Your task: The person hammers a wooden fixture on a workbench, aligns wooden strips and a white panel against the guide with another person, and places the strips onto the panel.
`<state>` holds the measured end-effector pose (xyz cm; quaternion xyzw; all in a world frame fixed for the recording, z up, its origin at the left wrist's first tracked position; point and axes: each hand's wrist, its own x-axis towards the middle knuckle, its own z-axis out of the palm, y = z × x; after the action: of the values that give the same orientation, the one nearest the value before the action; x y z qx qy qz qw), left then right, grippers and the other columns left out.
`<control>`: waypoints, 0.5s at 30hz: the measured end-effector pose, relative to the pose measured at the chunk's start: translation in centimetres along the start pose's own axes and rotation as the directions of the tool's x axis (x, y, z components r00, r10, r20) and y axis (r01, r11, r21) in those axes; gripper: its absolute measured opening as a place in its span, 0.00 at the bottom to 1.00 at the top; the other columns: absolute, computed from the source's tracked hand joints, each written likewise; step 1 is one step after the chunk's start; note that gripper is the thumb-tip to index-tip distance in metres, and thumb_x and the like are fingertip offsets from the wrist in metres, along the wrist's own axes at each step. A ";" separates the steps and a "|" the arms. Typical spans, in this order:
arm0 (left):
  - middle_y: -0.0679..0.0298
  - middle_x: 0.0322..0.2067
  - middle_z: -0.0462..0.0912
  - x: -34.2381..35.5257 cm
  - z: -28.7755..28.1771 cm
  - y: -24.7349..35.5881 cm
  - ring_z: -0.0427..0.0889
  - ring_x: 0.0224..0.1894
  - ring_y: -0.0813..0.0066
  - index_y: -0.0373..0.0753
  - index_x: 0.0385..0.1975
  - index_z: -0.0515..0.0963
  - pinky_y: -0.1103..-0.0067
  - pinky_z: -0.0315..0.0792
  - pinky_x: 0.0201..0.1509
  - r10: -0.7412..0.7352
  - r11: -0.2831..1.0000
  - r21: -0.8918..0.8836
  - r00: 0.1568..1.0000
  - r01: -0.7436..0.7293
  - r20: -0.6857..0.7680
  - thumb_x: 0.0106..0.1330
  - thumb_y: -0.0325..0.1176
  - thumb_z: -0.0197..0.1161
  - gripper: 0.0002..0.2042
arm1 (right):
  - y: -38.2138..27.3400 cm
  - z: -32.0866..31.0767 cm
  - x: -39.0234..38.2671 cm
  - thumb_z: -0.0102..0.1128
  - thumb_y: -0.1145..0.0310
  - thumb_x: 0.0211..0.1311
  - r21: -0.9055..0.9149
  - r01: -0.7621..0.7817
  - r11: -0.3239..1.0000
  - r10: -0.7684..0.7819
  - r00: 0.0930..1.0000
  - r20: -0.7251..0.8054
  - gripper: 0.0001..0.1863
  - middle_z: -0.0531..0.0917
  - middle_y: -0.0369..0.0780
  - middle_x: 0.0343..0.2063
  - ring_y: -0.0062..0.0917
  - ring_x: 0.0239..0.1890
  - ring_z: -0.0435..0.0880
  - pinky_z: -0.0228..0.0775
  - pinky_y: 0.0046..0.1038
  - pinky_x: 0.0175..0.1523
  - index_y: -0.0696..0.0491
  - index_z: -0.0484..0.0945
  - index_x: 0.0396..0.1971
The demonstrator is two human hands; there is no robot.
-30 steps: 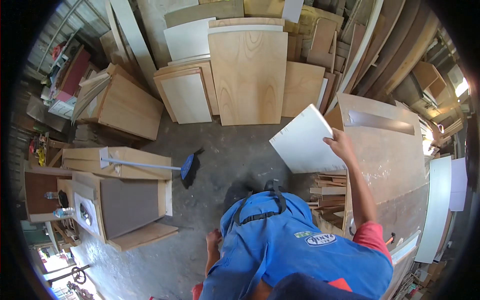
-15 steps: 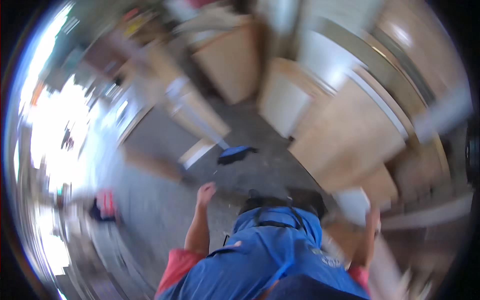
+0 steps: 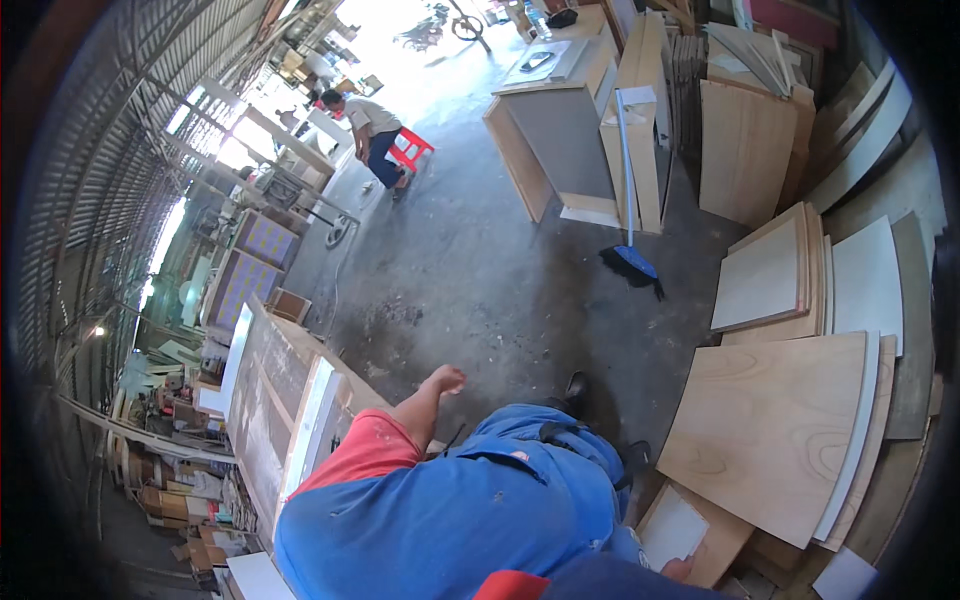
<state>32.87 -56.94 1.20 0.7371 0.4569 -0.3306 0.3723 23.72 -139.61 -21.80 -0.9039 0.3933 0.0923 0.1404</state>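
Observation:
My left hand [image 3: 446,379] hangs over the concrete floor at my side, fingers curled in, with nothing visible in it. Only a small part of my right hand [image 3: 678,568] shows at the lower edge, beside a small white-faced panel [image 3: 672,530]; my body hides its fingers. A broom with a blue head and dark bristles [image 3: 630,264] stands ahead, its pale handle against an upright wooden cabinet part [image 3: 650,190]. To the right, wood-faced panels [image 3: 765,425] lean in a stack.
An unfinished grey-and-wood cabinet [image 3: 555,130] stands ahead. A long wooden workpiece [image 3: 265,390] is close on my left. Farther off, a person [image 3: 372,135] is at a red stool [image 3: 410,148]. More boards [image 3: 750,150] line the right side.
The view has swung left and grown sharper, bringing the left workpiece and the seated person into sight. The broom and cabinets now appear farther right. My right hand has dropped mostly out of sight.

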 end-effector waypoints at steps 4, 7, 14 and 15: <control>0.74 0.32 0.84 -4.8 1.7 -5.9 0.84 0.35 0.78 0.52 0.39 0.82 0.70 0.72 0.29 -0.275 0.961 -0.018 0.961 0.274 -0.041 0.65 0.45 0.60 0.09 | 3.1 0.4 1.6 0.52 0.66 0.57 -0.068 0.013 0.998 0.007 0.958 0.288 0.17 0.84 0.49 0.42 0.41 0.42 0.85 0.76 0.44 0.45 0.58 0.81 0.43; 0.72 0.35 0.85 -6.8 2.7 -6.6 0.84 0.36 0.76 0.51 0.43 0.82 0.69 0.73 0.30 -0.255 0.963 -0.093 0.967 0.254 0.008 0.64 0.45 0.61 0.12 | 3.1 2.2 2.5 0.53 0.60 0.61 -0.446 0.167 0.879 0.000 0.937 0.350 0.13 0.84 0.42 0.35 0.32 0.33 0.84 0.76 0.40 0.35 0.54 0.81 0.36; 0.66 0.38 0.86 -5.0 4.3 -2.6 0.84 0.36 0.72 0.43 0.51 0.80 0.75 0.75 0.36 0.092 0.977 -0.193 0.996 -0.087 0.018 0.65 0.36 0.62 0.16 | -1.8 1.8 3.4 0.53 0.59 0.62 -0.323 0.167 0.932 -0.084 0.963 0.255 0.13 0.83 0.41 0.33 0.30 0.31 0.83 0.74 0.37 0.32 0.53 0.80 0.35; 0.66 0.38 0.86 -4.7 4.5 -2.2 0.84 0.36 0.72 0.43 0.51 0.80 0.75 0.75 0.36 0.079 0.970 -0.228 0.997 -0.079 -0.012 0.65 0.36 0.62 0.16 | -3.2 1.3 3.7 0.53 0.59 0.63 -0.309 0.183 0.933 -0.109 0.964 0.243 0.13 0.83 0.41 0.33 0.30 0.31 0.83 0.74 0.37 0.32 0.53 0.80 0.34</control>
<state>28.49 -62.11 2.24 0.7075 0.4626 -0.2600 0.4669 28.49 -139.64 -23.47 -0.9254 0.2857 0.2461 0.0371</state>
